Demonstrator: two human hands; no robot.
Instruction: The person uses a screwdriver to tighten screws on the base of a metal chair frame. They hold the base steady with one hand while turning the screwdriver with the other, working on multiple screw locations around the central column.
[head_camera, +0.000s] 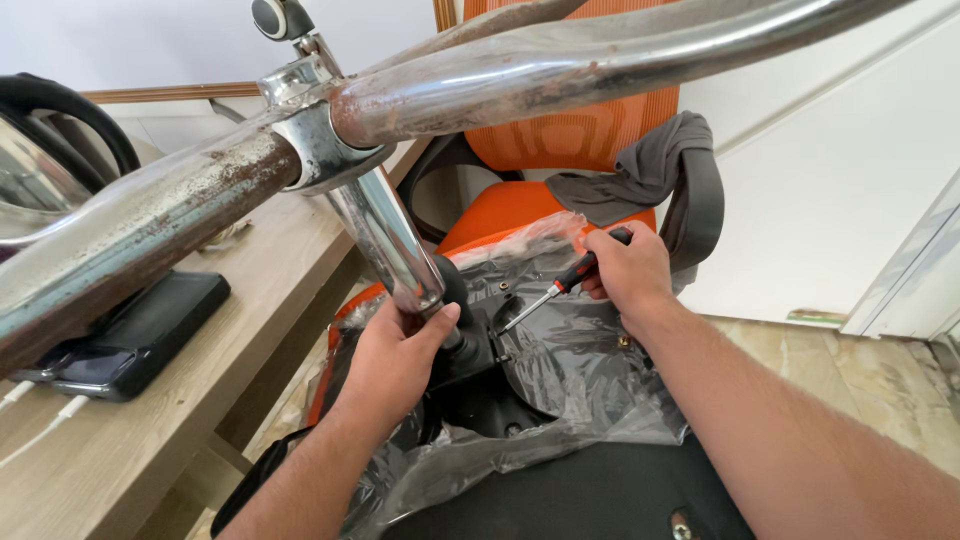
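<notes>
Down at the bottom, a black seat-like part is lying under crinkly clear plastic wrap. Just past it, the left hand is wrapping around the bottom of a shiny metal stem — its grip is pressed tight around the stem. The right hand is holding a screwdriver with a red and black handle, fingers closed on it, and the tip is pointing down at a black part beside the stem. On the left, a wooden table is carrying a black flat device. Up high, rusty handlebars are crossing the view. Far back, an orange chair is holding a grey cloth.
</notes>
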